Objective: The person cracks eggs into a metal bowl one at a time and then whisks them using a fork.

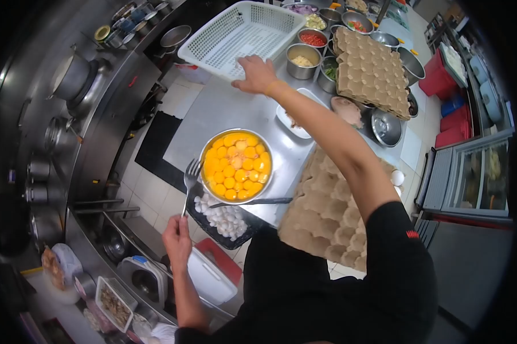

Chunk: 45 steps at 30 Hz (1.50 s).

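In my left hand is a metal fork, its tines pointing up beside a round steel bowl. Many raw egg yolks fill that bowl. My right hand reaches across the table to a white perforated plastic basket. Its fingers lie over the basket's near rim and the thumb is on the outer side. A black tray of peeled, whitish pieces, perhaps garlic, sits just below the bowl. A dark, thin handle lies between them.
Cardboard egg trays lie at the near right, and another stack rests over bowls farther back. Steel pots of chopped ingredients line the far side. A white dish is under my right arm. Stoves with pans stand left.
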Available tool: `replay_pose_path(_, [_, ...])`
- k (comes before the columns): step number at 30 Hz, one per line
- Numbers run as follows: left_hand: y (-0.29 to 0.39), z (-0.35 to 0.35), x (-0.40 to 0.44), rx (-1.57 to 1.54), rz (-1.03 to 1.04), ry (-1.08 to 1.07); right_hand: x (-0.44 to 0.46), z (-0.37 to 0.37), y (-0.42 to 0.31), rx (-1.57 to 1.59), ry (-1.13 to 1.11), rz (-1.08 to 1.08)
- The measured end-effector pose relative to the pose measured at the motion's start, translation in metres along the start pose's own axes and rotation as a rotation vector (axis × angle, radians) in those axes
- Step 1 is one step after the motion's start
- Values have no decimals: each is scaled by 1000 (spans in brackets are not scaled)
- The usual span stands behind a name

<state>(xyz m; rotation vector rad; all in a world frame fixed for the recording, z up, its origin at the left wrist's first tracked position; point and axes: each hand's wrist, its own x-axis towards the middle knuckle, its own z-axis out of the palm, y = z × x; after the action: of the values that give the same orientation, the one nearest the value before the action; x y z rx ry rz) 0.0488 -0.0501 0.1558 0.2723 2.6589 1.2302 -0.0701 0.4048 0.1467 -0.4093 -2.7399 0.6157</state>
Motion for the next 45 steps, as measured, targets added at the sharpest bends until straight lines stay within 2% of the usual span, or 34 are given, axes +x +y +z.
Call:
replay_pose_path(2, [-33,-10,-11,-71,-21,22,31,30,-7,-231,-85,63])
replay_pose_path(5, [-47,-27,-26,-95,-109,32,52,71,9,-246,-292,-8])
replay_pose_path(6, [-52,-33,-28,-105,-121,23,50,76,-1,-301,-261,-16])
replay_pose_path(10, [-51,-38,-16,-198,-131,-28,41,84,-57,-253,-368,-139])
replay_pose_path(14, [-46,-45,-2,-143,-119,-112,27,113,-115,-102,-469,-200])
replay_pose_path(20, [-42,-48,8,-73,-101,-178,-5,129,-184,17,-544,-192])
replay_pose_path(23, [-3,-44,16,92,36,-201,-12,137,-201,6,-607,-148])
replay_pose_path(27, [33,-26,35,233,437,-126,-11,111,-208,-14,-810,-122])
replay_pose_path(30, [57,-7,52,425,531,-122,-3,111,-197,46,-827,-132])
replay_pose_path(32, [72,1,65,551,510,-175,5,97,-187,63,-871,-144])
replay_pose_path(35, [91,27,99,714,600,-249,3,84,-158,172,-578,-294])
replay_pose_path(39, [91,58,120,890,671,-387,-16,13,-121,316,-244,-309])
replay_pose_path(40, [91,65,123,907,664,-428,-25,-14,-111,362,-236,-302])
replay_pose_path(43, [103,75,137,942,472,-571,-61,-84,-70,326,-138,-329])
replay_pose_path(44, [116,75,137,908,457,-529,-79,-111,-57,314,-103,-322])
replay_pose_path(45, [117,78,137,920,458,-544,-97,-140,-48,297,-105,-216])
